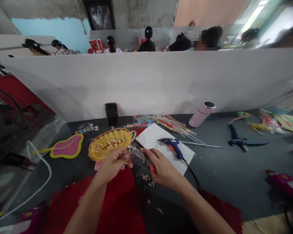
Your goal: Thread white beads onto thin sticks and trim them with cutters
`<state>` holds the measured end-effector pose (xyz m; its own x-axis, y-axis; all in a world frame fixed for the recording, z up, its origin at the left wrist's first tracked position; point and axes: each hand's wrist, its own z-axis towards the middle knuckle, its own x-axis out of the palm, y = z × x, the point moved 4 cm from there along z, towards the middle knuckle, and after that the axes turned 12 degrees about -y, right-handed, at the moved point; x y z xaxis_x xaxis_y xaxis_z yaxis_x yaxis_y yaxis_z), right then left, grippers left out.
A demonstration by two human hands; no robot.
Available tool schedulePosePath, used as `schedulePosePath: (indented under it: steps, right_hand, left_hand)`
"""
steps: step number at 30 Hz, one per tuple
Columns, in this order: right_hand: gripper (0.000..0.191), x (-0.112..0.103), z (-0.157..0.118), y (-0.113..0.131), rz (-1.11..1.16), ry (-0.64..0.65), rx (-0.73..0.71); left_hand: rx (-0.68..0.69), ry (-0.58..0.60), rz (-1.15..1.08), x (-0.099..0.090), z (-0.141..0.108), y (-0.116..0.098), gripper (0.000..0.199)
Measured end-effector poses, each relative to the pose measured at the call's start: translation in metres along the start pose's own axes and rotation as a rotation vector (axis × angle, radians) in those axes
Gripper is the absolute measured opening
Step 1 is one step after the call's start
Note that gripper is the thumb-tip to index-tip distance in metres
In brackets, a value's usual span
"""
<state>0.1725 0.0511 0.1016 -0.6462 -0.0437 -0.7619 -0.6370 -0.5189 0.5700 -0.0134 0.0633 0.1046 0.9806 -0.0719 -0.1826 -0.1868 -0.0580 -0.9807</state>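
My right hand [162,167] is closed around the red handles of metal pliers [138,153], whose jaws point left. At the jaw tips, my left hand [117,162] is closed in a pinch; what it holds is too small to make out. Just behind my left hand lies a yellow woven basket [94,150] with several small white flower-like pieces [113,142] in it. Small pale beads or bits [150,181] are scattered on the dark table below the pliers. A blue glue gun [174,146] rests on a white sheet [151,133] beyond my right hand.
A phone [111,114] and a pink bottle [202,114] stand by the white partition [146,81]. Thin sticks [172,125] lie between them. Blue-handled pliers [241,141] are at right, a pink-yellow fan [67,146] at left. Red cloth [122,201] covers the front. Several people sit beyond the partition.
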Motion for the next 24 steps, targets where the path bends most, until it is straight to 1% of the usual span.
schedulePosePath:
  steps: [3, 7, 10, 13, 15, 17, 21, 23, 24]
  right_hand:
    - [0.068, 0.008, -0.001, 0.0, -0.009, -0.012, 0.034]
    - [0.062, 0.014, -0.002, -0.001, -0.012, -0.032, 0.064]
    - [0.062, 0.012, -0.002, -0.001, 0.045, -0.031, 0.06]
    - [0.066, 0.008, -0.002, 0.001, 0.121, -0.009, 0.038]
    - [0.068, 0.005, -0.002, 0.001, 0.117, 0.0, 0.023]
    - [0.07, 0.002, -0.001, 0.0, 0.071, 0.002, 0.012]
    - [0.073, 0.0, 0.0, -0.002, -0.012, 0.009, -0.018]
    - [0.074, 0.0, 0.0, 0.0, -0.017, 0.013, -0.031]
    - [0.075, 0.001, 0.0, 0.0, -0.018, 0.015, -0.031]
  left_hand:
    - [0.017, -0.012, 0.013, -0.001, 0.001, -0.001, 0.025]
    - [0.036, -0.072, 0.096, -0.002, 0.003, -0.001, 0.025]
    - [0.038, -0.075, 0.111, -0.002, 0.003, -0.001, 0.026]
    - [0.054, -0.061, 0.068, -0.002, 0.002, -0.001, 0.026]
    - [0.049, -0.05, 0.03, -0.002, 0.002, 0.0, 0.026]
    - [0.016, -0.03, -0.019, -0.001, 0.002, 0.002, 0.026]
    - [-0.127, 0.097, -0.158, 0.005, 0.0, 0.006, 0.027]
    - [-0.16, 0.135, -0.197, 0.006, 0.0, 0.007, 0.028]
    - [-0.155, 0.133, -0.198, 0.006, 0.0, 0.006, 0.029]
